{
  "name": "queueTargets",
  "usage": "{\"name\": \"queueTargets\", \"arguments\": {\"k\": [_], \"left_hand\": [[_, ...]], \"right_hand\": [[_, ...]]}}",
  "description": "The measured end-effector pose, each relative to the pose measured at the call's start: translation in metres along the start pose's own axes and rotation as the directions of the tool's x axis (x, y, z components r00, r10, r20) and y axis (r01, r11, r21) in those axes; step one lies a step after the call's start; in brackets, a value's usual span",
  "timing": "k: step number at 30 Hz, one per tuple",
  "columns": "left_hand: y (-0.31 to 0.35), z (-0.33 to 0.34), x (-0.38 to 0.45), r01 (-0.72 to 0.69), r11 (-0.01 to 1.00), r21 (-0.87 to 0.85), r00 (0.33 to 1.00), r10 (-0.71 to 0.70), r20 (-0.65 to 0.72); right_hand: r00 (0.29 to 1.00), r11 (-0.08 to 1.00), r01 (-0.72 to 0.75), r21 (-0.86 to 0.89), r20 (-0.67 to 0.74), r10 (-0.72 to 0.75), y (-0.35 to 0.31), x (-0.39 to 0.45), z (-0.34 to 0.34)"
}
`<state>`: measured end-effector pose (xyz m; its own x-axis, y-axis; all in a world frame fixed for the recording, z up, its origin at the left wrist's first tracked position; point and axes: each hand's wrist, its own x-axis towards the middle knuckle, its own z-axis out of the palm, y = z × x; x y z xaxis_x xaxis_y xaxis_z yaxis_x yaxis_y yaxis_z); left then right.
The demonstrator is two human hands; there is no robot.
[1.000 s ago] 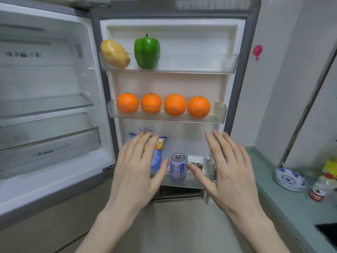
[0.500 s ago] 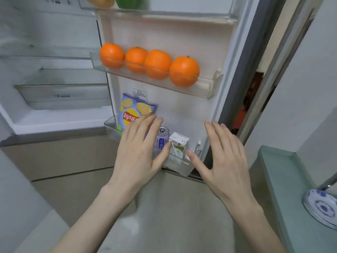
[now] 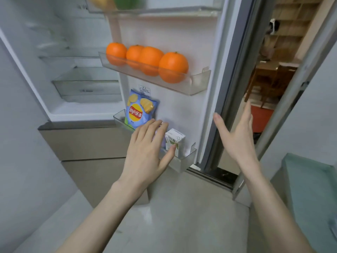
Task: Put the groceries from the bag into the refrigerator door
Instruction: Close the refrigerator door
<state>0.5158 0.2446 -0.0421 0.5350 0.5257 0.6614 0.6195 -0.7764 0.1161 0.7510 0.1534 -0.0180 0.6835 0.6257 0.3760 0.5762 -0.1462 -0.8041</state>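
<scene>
Both hands empty, fingers spread: left hand (image 3: 147, 152) at 6 o'clock of the blue crisp packet (image 3: 139, 111) and white drink carton (image 3: 174, 141) upright in the clear bottom door bin (image 3: 179, 163), right hand (image 3: 237, 136) at the grey door edge (image 3: 231, 88), likely for closing.

My single head camera looks forward and down, close to the open refrigerator door (image 3: 191, 42) ahead of me.

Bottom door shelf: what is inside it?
The bottom door shelf holds a chip bag and a small carton. The left hand covers most of something between them, so I cannot identify it.
</scene>
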Motion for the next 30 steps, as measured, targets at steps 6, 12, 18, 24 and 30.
{"name": "queueTargets", "arguments": {"k": [6, 12, 18, 24, 30], "left_hand": [[-0.002, -0.01, -0.007, 0.025, 0.999, 0.048, 1.0, -0.025, -0.001], [-0.005, -0.028, -0.028, 0.061, 0.998, 0.033, 0.997, -0.059, -0.056], [-0.014, -0.049, -0.056, 0.094, 0.995, 0.019, 0.995, -0.093, -0.025], [-0.027, -0.072, -0.083, 0.107, 0.994, 0.015, 0.994, -0.106, -0.025], [-0.047, -0.102, -0.112, 0.13, 0.991, 0.02, 0.991, -0.129, -0.046]], "right_hand": [[0.999, 0.994, -0.041, 0.099, 0.015, 0.04, -0.002, 0.013, 0.001], [0.999, 0.994, 0.027, 0.109, 0.031, -0.031, -0.008, -0.019, 0.001], [0.992, 0.985, 0.115, 0.127, 0.044, -0.121, -0.022, -0.068, 0.015], [0.978, 0.959, 0.188, 0.212, 0.051, -0.203, -0.045, -0.119, 0.041], [0.946, 0.922, 0.282, 0.266, 0.081, -0.313, -0.066, -0.159, 0.08]]}}
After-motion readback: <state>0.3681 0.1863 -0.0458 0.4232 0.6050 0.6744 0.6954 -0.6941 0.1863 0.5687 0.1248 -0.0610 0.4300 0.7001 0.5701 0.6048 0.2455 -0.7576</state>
